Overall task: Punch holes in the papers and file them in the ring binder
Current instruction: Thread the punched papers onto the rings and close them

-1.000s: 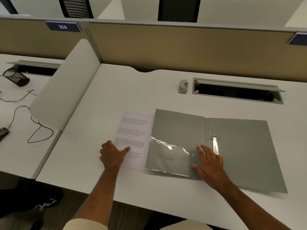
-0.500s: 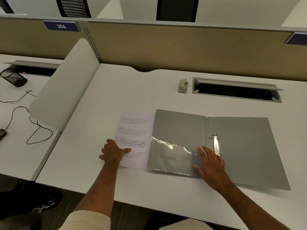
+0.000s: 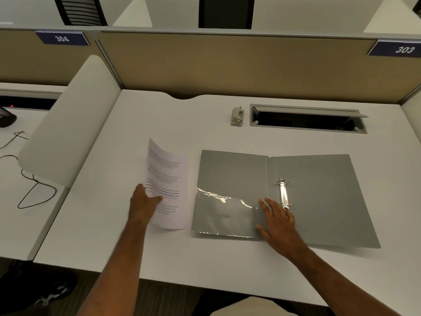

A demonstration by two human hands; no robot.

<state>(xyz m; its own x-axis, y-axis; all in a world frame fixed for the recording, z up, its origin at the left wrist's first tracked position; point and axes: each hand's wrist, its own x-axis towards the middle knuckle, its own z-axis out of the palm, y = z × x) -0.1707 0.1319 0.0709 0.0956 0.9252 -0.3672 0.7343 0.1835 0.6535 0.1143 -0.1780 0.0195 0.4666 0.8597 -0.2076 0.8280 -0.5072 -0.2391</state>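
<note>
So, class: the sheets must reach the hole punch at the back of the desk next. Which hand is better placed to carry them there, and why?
Probably the left hand: it already grips the papers, their left edge lifted. The right hand lies flat on the open ring binder, holding nothing. The hole punch stands untouched.

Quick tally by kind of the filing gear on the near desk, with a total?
Ring binder, open flat: 1
Hole punch: 1
Printed paper stack, gripped by the left hand; sheet count cannot be told: 1
Total: 3
</note>
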